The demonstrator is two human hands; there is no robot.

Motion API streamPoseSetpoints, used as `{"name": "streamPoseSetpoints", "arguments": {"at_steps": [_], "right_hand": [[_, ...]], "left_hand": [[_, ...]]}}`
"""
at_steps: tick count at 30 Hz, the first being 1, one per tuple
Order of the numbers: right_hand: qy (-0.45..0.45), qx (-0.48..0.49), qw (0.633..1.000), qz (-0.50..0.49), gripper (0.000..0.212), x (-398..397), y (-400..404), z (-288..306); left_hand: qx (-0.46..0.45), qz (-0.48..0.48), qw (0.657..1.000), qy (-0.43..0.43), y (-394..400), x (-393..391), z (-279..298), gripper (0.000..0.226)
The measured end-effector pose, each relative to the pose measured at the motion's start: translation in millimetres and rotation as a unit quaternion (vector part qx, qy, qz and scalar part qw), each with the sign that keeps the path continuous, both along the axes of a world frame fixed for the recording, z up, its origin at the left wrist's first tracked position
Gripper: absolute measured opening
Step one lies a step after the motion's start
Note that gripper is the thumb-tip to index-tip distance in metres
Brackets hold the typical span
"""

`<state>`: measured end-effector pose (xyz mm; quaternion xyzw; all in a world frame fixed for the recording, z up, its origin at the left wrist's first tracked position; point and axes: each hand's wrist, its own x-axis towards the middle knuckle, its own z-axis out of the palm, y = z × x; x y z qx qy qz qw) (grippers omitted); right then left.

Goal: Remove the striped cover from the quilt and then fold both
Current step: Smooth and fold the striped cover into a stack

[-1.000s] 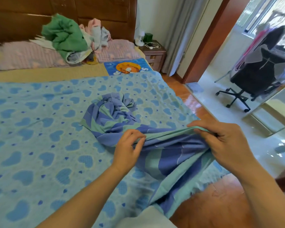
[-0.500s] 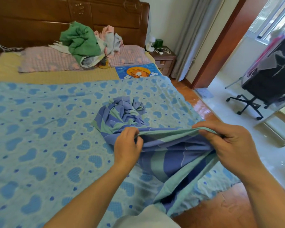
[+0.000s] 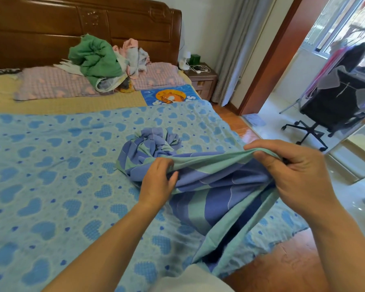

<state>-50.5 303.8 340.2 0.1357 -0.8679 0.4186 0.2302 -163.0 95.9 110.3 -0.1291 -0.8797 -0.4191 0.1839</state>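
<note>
Bed [image 3: 72, 105], heart-print quilt [image 3: 50, 175] spread flat, pillows [image 3: 50, 85] at headboard

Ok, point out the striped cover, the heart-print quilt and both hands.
striped cover [image 3: 215, 199], head view, hanging blue band
heart-print quilt [image 3: 50, 186], head view, flat left area
left hand [image 3: 158, 182], head view, back
right hand [image 3: 299, 175], head view, back

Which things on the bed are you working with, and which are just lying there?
Working with: striped cover, pinched by the left hand and right hand; heart quilt spread under it.

Just lying there: green blanket, pink clothes, pillows, cartoon mat.
</note>
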Motion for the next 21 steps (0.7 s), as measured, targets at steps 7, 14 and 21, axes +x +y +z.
{"name": "streamPoseSetpoints", "arguments": {"at_steps": [7, 14, 21], "right_hand": [[0.002, -0.016, 1.0, 0.015, 0.034, 2, -4, 5], [0.013, -0.02, 1.0, -0.006, 0.026, 7, 3, 7], [0.057, -0.042, 0.985, -0.157, 0.047, 2, 48, 13]], "left_hand": [[-0.01, 0.018, 0.997, -0.079, -13, -12, -14, 0.018], [-0.055, 0.15, 0.974, -0.159, -40, -28, -20, 0.027], [-0.112, 0.336, 0.928, -0.112, -135, -74, 57, 0.02]]}}
